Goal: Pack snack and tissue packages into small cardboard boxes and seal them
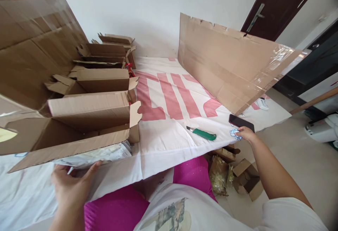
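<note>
At the lower left, my left hand (70,185) has its thumb and fingers around the lower edge of a whitish plastic packet (105,154). The packet leans against the front of an open cardboard box (97,120); some fingertips are hidden behind it. My right hand (246,134) is at the table's front edge, fingers drawn together over a blue-and-white patch (234,134), which may be loose or printed on the cloth. Just beyond its fingers lies a dark phone (241,122). A green utility knife (202,133) lies between my hands, its blade end pointing left.
Several open boxes stand in a row, the farther ones (105,51) nearing the wall. Large cardboard sheets stand at the left (31,41) and right (224,58) of the cloth-covered table (158,143). Below it, a small box (246,178) and a clear plastic bag (218,178) sit on the floor.
</note>
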A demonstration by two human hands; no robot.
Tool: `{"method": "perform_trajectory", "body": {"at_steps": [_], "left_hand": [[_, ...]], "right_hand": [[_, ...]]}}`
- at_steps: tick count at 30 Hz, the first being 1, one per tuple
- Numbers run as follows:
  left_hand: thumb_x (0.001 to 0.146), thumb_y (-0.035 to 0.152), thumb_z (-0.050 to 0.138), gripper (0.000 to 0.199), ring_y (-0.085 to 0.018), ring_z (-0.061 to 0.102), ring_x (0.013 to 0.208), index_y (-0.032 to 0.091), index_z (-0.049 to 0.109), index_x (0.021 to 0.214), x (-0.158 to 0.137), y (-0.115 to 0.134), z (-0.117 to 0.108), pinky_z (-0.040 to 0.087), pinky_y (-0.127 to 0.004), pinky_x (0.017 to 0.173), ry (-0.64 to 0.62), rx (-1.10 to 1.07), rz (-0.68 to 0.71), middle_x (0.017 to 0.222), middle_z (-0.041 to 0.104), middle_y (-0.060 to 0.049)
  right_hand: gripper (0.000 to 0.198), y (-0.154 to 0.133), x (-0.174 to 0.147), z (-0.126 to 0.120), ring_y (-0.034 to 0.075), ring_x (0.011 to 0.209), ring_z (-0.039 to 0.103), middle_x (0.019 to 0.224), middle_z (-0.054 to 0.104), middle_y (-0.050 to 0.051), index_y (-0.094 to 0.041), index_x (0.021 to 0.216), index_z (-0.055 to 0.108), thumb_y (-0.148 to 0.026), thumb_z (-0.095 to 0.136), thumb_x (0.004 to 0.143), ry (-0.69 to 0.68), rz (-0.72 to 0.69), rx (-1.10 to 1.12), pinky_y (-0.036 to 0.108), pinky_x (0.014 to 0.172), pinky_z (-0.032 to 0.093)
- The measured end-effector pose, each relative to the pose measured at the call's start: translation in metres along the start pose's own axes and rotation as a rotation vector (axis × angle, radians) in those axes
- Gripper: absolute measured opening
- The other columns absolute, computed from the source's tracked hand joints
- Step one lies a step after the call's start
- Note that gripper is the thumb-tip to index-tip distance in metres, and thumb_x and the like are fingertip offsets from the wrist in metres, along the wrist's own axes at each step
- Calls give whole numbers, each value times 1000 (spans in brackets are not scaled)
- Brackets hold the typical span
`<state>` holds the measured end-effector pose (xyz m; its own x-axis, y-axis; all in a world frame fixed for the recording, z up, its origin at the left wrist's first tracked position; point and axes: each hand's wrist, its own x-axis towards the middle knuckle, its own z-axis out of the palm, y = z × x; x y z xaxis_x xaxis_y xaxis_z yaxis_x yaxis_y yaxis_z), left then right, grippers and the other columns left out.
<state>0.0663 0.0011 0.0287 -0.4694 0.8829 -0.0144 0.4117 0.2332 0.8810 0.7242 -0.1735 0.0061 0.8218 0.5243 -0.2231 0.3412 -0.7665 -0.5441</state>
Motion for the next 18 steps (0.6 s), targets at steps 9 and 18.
{"method": "perform_trajectory", "body": {"at_steps": [9,18], "left_hand": [[25,34,88,68,-19,60,73,19,53,81,2,-4,1,47,-24,51,-16,-71,26,81,61,0],[34,33,87,71,-22,60,76,22,47,91,11,-24,6,53,-34,56,15,-58,164,87,59,-1]], "right_hand": [[18,-9,-4,-7,12,55,61,64,67,0,-17,77,66,-18,78,65,-21,4,138,20,51,47],[20,-10,-8,4,10,69,62,89,65,1,-14,98,63,-33,59,94,-62,120,161,25,61,54]]}}
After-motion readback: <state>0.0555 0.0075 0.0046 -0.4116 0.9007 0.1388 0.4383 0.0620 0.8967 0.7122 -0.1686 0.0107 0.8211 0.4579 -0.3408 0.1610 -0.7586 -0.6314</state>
